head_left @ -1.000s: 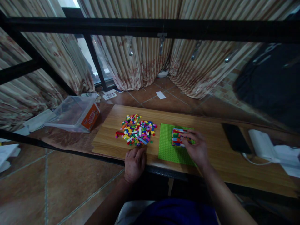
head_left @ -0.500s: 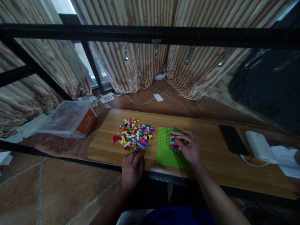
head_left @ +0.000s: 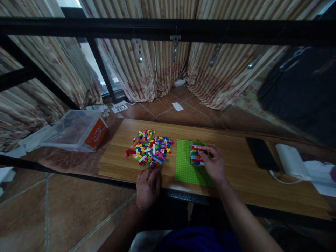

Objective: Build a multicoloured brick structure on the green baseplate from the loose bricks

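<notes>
A heap of small coloured bricks [head_left: 150, 151] lies on the wooden board [head_left: 118, 162]. To its right is a green baseplate [head_left: 187, 168] with a multicoloured block of stacked bricks [head_left: 196, 155] on its far half. My right hand [head_left: 214, 165] rests on the right side of that block, fingers curled against its top. My left hand [head_left: 147, 186] lies at the board's near edge, just below the heap, fingers curled under; what they hold, if anything, is hidden.
A clear plastic box with an orange label [head_left: 77, 130] lies on its side at the left. A black phone [head_left: 261, 158] and a white charger [head_left: 290, 160] with a cable sit at the right. A black metal frame bar [head_left: 168, 29] crosses above.
My right hand stays on the brick block, its fingers shifting slightly over the top. My left hand stays at the board's edge. The view has shifted a little.
</notes>
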A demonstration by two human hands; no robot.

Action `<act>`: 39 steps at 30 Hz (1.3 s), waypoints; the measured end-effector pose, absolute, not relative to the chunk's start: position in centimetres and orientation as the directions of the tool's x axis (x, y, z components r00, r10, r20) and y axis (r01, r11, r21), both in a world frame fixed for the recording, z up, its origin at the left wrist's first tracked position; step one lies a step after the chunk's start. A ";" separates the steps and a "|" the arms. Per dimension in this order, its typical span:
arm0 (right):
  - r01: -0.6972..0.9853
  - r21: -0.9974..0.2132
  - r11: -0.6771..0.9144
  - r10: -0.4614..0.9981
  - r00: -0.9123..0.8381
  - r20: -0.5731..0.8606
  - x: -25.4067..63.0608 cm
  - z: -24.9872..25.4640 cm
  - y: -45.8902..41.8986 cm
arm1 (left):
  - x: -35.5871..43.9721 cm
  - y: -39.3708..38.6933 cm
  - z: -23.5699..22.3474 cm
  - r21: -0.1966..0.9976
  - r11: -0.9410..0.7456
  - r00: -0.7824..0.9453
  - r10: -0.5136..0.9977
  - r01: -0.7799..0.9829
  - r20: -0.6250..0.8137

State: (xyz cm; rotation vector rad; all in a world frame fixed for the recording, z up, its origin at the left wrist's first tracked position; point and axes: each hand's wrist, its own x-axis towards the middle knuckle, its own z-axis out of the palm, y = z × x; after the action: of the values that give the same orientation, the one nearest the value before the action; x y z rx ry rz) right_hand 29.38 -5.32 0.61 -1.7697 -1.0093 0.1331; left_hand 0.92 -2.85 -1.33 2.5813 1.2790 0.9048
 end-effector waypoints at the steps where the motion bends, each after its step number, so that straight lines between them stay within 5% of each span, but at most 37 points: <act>1: 0.579 -0.808 -0.109 0.682 0.635 0.363 29.4 0.6 -5.2 | 0.9 -2.9 -1.3 0.358 -0.636 0.463 0.757 0.683 0.461; 27: 0.693 -0.703 -0.163 0.709 0.578 0.405 29.4 1.4 -5.4 | 1.1 -3.1 -1.1 0.413 -0.610 0.451 0.786 0.676 0.423; 31: 0.822 -0.567 -0.055 0.738 0.416 0.531 26.1 3.3 -6.4 | 1.0 -3.2 -1.2 0.412 -0.612 0.464 0.786 0.675 0.408; 39: 0.902 -0.428 0.056 0.930 0.108 0.350 18.7 2.0 -5.0 | 1.0 -3.3 -1.3 0.414 -0.604 0.462 0.793 0.681 0.397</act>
State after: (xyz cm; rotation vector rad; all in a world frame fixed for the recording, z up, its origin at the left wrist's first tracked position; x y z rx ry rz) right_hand 18.70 -4.98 1.98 -1.8338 -1.7823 0.0653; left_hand 1.02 -3.30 -1.31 2.5126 1.2844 0.8401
